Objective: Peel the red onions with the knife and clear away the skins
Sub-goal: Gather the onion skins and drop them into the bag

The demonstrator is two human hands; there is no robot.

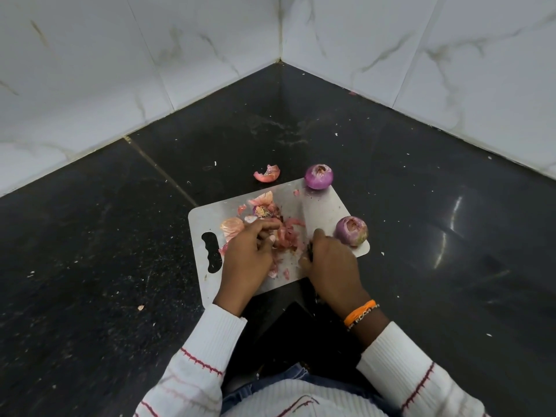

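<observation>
Two peeled red onions stand on a steel cutting board: one onion at its far corner, the other onion at its right edge. A heap of pink onion skins lies mid-board, with more skins behind it. My left hand lies curled against the heap, fingers touching the skins. My right hand grips a dark knife handle; the broad blade stands on edge, pointing away from me beside the heap.
One loose skin lies on the black counter just beyond the board. White marble-look walls meet in a corner behind. Small white crumbs dot the counter. The board's handle slot faces left.
</observation>
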